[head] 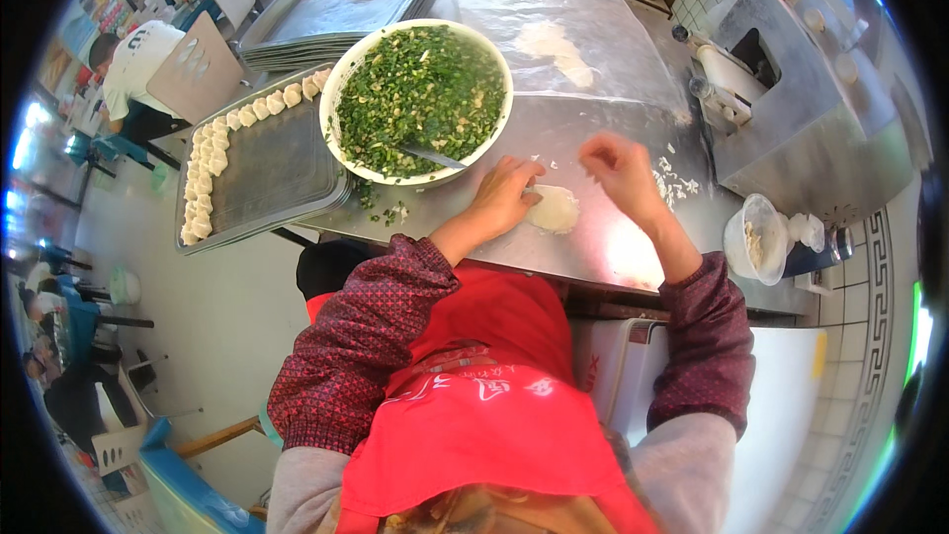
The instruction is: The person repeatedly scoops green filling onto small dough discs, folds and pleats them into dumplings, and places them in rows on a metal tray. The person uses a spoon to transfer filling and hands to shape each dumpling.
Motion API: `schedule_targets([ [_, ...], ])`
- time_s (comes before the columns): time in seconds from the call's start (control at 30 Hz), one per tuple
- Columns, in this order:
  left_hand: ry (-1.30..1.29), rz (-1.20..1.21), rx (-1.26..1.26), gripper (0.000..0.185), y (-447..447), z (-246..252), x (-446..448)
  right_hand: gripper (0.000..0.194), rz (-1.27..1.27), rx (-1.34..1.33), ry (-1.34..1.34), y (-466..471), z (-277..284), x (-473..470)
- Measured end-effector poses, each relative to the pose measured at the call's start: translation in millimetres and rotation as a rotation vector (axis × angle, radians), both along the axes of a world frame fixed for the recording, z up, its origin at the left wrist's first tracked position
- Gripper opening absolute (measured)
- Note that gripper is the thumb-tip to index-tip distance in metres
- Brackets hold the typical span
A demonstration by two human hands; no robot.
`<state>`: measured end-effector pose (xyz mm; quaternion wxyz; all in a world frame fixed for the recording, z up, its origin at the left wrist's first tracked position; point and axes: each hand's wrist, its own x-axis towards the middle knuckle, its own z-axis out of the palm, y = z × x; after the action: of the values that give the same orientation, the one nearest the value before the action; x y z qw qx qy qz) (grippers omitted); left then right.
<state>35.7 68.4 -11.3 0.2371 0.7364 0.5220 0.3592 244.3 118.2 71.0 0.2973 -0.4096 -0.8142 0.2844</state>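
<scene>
A flat round dough wrapper (554,209) lies on the metal worktable. My left hand (504,193) has its thumb and fingertips at the wrapper's left edge, pinching it. To the right and slightly above, my right hand (617,167) is raised over the table with curled, blurred fingers; whether anything is in them cannot be made out. Just beyond my left hand stands a large cream bowl (331,135) of chopped green filling (419,93). A metal spoon or spatula handle (434,156) sticks out of the filling. Left of it, a metal tray (274,163) carries rows of filled dumplings (200,182).
Stacked metal trays (334,4) stand behind the bowl. Clear plastic sheeting (615,22) with dough (556,52) on it covers the table's back. Rightward are a steel machine with rollers (801,119), white scraps (673,182) and a plastic tub (755,237). A person (141,67) sits at far left.
</scene>
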Motion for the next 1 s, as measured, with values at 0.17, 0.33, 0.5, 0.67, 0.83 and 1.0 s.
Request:
schedule_targets([
  [0.17, 0.148, 0.118, 0.056, 0.025, 1.2, -8.9, 1.4, 0.02, -0.118, 0.33, -0.477, 5.3, -25.4, 20.1],
  [0.33, 0.184, 0.05, 0.074, 0.028, 4.0, -15.5, 7.4, 0.016, 0.015, -0.013, -0.401, -9.0, -56.5, -17.1],
  [0.5, 0.042, -0.031, 0.187, 0.033, 2.6, -10.9, 5.0, 0.011, 0.173, -0.158, -0.273, -6.0, -34.0, -18.3],
  [0.67, -0.602, -0.076, -0.352, 0.019, -20.3, 5.9, 1.5, 0.008, 0.09, -0.116, -0.103, -15.7, -12.6, -18.0],
  [0.83, -1.147, 0.146, -0.692, 0.019, -42.2, 17.7, 5.9, 0.021, 0.146, 0.114, -0.138, -47.3, -13.3, -37.5],
  [1.0, -1.396, 0.067, -0.705, 0.025, -57.2, 21.6, -2.8, 0.03, 0.179, 0.167, -0.07, -60.6, -16.5, -46.9],
])
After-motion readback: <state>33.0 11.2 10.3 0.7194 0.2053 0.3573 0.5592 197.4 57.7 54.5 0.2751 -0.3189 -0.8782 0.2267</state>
